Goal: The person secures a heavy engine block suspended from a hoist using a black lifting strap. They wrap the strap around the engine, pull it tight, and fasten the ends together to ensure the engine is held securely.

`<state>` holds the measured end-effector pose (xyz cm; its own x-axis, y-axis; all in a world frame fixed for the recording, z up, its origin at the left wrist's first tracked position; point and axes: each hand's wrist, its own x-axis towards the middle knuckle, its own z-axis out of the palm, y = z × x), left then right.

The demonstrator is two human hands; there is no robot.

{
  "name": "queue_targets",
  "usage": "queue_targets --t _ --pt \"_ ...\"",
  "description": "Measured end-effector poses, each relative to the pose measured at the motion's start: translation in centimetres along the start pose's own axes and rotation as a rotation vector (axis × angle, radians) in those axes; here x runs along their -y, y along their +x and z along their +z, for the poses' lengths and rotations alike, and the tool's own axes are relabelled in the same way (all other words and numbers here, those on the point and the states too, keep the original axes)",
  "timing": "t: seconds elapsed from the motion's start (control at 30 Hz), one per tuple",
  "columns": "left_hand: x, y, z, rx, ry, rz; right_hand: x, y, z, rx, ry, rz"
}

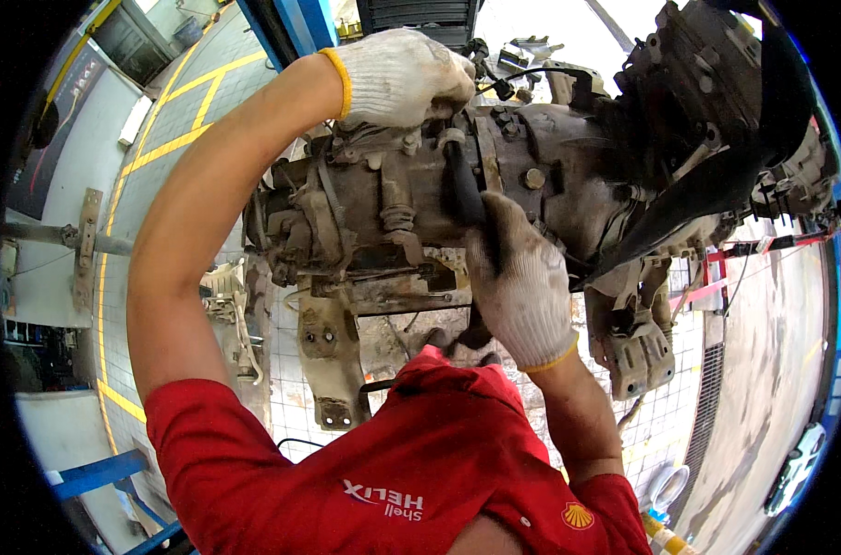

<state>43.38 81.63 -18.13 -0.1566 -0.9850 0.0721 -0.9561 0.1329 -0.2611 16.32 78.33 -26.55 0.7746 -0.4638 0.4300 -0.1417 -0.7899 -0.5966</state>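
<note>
A large, grimy metal gearbox lies across the space in front of me. My left hand, in a white knit glove with a yellow cuff, reaches over its far side with the fingers curled closed; what they grip is hidden. My right hand, gloved alike, is at the near side of the housing. Its fingers wrap the lower end of a black cylindrical handle. The upper end of that handle meets a pale fitting below my left hand. Whether it is a tool or a hose, I cannot tell.
Black wiring with a connector runs behind the gearbox. A metal bracket hangs at its near left, another mount at the near right. A blue post stands at the back. A dark strap-like piece crosses the right.
</note>
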Motion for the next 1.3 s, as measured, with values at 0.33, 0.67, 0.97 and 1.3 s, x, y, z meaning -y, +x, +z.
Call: queue_targets --t 0.33,0.67,0.97,1.3 --pt "-0.1 -1.6 -0.5 0.095 -0.257 -0.192 0.5 2.2 0.3 0.062 -0.145 -0.054" --pt "0.6 -0.3 -2.5 0.378 -0.553 -0.147 0.3 2.6 0.2 0.194 -0.101 0.103" --pt "2.6 -0.2 -0.8 0.026 -0.040 -0.047 0.0 -1.3 0.0 0.194 0.251 0.231" --pt "13.0 -5.2 -8.6 -0.141 0.140 -0.527 -0.4 -2.6 -2.3 0.538 0.752 0.390"
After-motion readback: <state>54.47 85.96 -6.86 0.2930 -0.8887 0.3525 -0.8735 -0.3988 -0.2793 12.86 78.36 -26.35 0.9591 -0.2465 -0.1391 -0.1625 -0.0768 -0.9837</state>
